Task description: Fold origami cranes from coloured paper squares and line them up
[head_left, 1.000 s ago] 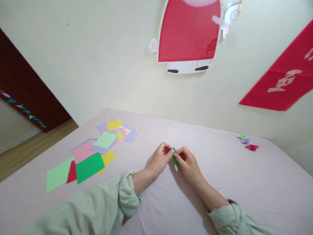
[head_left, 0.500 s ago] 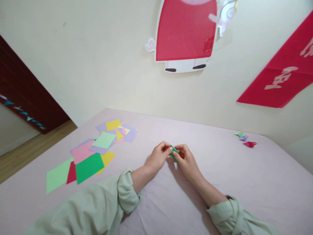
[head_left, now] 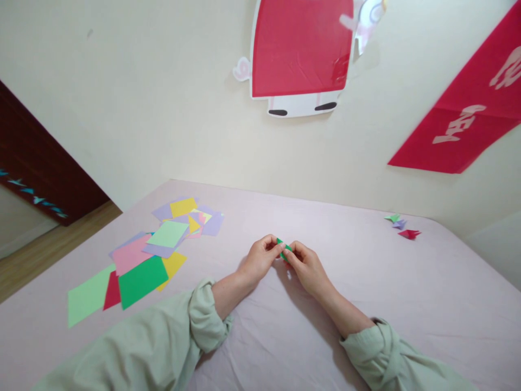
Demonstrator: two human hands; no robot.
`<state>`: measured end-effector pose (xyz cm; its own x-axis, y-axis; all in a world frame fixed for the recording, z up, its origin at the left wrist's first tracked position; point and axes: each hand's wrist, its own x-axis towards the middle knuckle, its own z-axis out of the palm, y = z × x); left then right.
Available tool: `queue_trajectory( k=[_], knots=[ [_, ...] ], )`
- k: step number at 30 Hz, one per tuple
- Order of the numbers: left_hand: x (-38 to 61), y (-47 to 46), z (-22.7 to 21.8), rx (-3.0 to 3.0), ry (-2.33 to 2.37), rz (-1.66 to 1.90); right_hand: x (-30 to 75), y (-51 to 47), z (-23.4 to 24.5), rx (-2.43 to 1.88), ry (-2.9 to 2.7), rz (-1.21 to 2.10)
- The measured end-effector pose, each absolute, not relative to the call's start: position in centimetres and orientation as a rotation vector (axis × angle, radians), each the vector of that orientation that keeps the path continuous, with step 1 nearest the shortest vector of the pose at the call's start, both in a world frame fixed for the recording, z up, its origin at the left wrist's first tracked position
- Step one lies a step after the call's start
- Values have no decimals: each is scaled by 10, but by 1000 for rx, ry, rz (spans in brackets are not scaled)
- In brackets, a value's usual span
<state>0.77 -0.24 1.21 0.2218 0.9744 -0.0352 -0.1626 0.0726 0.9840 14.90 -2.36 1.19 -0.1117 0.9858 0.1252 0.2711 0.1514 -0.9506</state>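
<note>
A small folded green paper [head_left: 288, 248] sits between the 2 hands, near the middle of the pale pink cloth [head_left: 366, 288], and seems to be held just clear of it. The left hand [head_left: 260, 259] pinches it between thumb and fingers on the left side; the right hand [head_left: 308, 266] pinches it the same way on the right, so both are closed on the paper with their thumbs near each other.

It should be very light, with next to no weight to steady. Several folded layers would likely make it stiffer than a flat sheet such as the dark green sheet [head_left: 143, 282], yet it could still crease, crush or tear under a hard squeeze. Slipping seems a small risk. The best hold is probably a light fingertip pinch on the folded edges near the 2 ends, leaving the thin tip unpressed.

The visible part slants, its long axis running from far left to near right. A narrow tip points away from the person and leftward, towards the wall [head_left: 195, 136]. The opposite end is partly covered by the right hand's fingers, so its exact shape cannot be told.
</note>
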Motion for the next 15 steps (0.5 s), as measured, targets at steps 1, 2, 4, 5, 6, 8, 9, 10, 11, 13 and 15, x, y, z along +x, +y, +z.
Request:
queue_trajectory(
  k=[1,2,4,5,6,8,9,10,11,13,15],
  knots=[
    [8,-2,11,1123,943,1084,149,-23,12,-1258,-1553,1024],
    [7,-1,10,1100,932,1085,149,-23,12,-1255,-1557,1025],
    [7,1,8,1053,907,1092,150,-23,12,-1247,-1564,1031],
    [7,2,7,1030,896,1098,150,-23,12,-1242,-1568,1035],
    [7,3,6,1010,887,1104,150,-23,13,-1237,-1572,1038],
    [7,3,6,987,878,1112,149,-24,13,-1235,-1577,1043],
    [7,3,6,983,875,1113,149,-24,14,-1237,-1581,1043],
    [7,3,7,983,875,1113,149,-24,14,-1241,-1586,1042],
    [6,3,8,985,880,1111,149,-25,14,-1247,-1590,1040],
    [6,2,10,998,903,1102,149,-25,14,-1265,-1595,1029],
    [6,0,12,1037,930,1073,149,-25,14,-1291,-1586,1002]
  ],
)
